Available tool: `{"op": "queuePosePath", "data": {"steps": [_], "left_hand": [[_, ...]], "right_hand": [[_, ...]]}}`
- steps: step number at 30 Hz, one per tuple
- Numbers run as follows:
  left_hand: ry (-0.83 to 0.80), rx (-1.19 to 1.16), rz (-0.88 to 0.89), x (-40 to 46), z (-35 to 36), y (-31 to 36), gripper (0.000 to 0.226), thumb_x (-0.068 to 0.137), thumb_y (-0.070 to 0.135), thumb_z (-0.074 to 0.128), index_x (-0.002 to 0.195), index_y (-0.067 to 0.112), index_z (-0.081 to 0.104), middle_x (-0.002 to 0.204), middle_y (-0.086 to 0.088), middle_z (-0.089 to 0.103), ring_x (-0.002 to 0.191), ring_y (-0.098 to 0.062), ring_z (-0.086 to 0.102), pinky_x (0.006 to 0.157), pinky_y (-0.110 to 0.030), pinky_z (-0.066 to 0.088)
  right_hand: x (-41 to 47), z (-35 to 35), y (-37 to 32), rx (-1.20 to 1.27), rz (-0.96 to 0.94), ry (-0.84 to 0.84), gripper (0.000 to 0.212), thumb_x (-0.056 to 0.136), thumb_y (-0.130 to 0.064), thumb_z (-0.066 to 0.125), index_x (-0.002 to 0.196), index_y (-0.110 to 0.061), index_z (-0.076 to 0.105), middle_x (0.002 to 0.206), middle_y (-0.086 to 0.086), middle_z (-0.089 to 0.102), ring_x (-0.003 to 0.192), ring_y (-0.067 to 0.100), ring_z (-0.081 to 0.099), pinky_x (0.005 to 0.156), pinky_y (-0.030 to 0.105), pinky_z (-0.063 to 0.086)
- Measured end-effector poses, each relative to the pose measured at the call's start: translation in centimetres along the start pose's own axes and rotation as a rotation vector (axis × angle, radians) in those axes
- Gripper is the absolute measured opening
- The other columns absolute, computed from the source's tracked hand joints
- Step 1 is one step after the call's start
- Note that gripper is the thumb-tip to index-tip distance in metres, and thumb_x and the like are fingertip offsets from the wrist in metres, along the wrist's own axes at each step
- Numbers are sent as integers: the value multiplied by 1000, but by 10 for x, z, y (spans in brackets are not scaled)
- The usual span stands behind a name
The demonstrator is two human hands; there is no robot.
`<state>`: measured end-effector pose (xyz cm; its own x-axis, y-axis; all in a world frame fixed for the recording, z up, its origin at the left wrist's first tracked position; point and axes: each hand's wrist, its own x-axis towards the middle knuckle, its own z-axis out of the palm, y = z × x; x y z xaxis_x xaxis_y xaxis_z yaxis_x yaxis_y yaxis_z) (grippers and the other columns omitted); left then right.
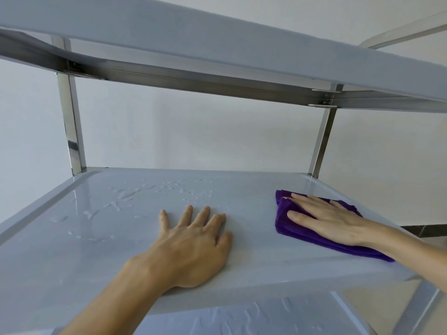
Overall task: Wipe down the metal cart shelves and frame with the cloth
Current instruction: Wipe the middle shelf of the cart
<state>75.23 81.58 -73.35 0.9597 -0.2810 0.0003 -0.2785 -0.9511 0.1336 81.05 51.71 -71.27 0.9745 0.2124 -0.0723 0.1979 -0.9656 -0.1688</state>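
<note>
Cart (72,131): the middle shelf (254,194) carries water droplets (125,197) at far left. The left hand (191,247) lies flat, fingers spread, on bare shelf. The right hand (331,221), fingers straight, presses the purple cloth (290,226) onto the shelf's right side.

The purple cloth (312,235) lay folded flat near the right edge of the metal cart's middle shelf (121,238), a pale grey tray with water droplets at its left and rear, beneath the upper shelf (217,44) on shiny square posts (72,131).
</note>
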Motion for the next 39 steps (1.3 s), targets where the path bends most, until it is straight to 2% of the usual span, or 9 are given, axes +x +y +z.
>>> {"op": "queuePosePath", "data": {"steps": [9,12,15,18,21,26,28,30,39], "left_hand": [[165,-317,14,-6,-8,-5,39,104,32,12,133,22,35,159,13,20,143,-9,25,118,-60,8],[291,-566,-22,-7,-14,-12,38,103,34,21,138,40,35,149,20,34,123,0,42,111,-42,27],[375,-627,8,-7,-14,-16,38,99,44,32,135,50,42,137,29,41,97,23,47,87,-18,33],[457,-505,90,-3,-12,-16,33,98,49,41,127,46,53,139,35,40,105,16,46,86,-8,32],[477,-418,126,3,-16,-2,33,94,52,45,121,41,60,136,29,48,109,7,46,84,3,29],[341,-327,208,37,-18,57,45,97,56,39,133,35,54,142,20,48,129,-3,43,106,-21,29],[154,-207,227,48,-9,77,52,97,63,29,144,43,39,154,21,35,145,-10,27,120,-45,15],[-9,-89,195,55,1,81,59,93,73,18,149,55,17,160,27,14,152,-10,6,118,-62,-3],[-48,-8,25,10,-13,-12,72,65,89,-2,135,73,-10,156,40,-3,150,1,-4,120,-57,-1]], "right_hand": [[1,26,-97,191,-240,-74,72,84,-82,13,150,-56,9,161,-30,1,149,0,-13,122,46,-12],[4,18,-104,587,-234,-23,61,94,-65,33,151,-45,29,158,-27,23,148,-2,12,122,31,3],[7,4,-88,940,-229,159,40,104,-34,46,143,-30,50,149,-15,47,138,1,37,116,25,25],[4,-3,-53,754,-190,421,31,105,-24,43,133,-29,56,139,-15,54,129,0,46,107,18,33],[-2,5,-19,454,-142,506,35,106,-16,37,137,-22,52,142,-10,52,130,3,46,99,11,30],[7,22,1,234,-57,334,39,105,-15,33,141,-20,47,148,1,48,134,19,45,102,25,35],[11,23,2,218,-78,296,36,106,-20,32,135,-23,52,141,0,53,127,17,50,98,24,37],[12,24,5,214,-92,290,35,106,-21,32,132,-27,55,138,-4,54,125,15,50,100,26,38],[5,22,9,184,-51,253,35,106,-25,28,131,-33,50,143,-16,46,130,11,45,108,39,38]]}}
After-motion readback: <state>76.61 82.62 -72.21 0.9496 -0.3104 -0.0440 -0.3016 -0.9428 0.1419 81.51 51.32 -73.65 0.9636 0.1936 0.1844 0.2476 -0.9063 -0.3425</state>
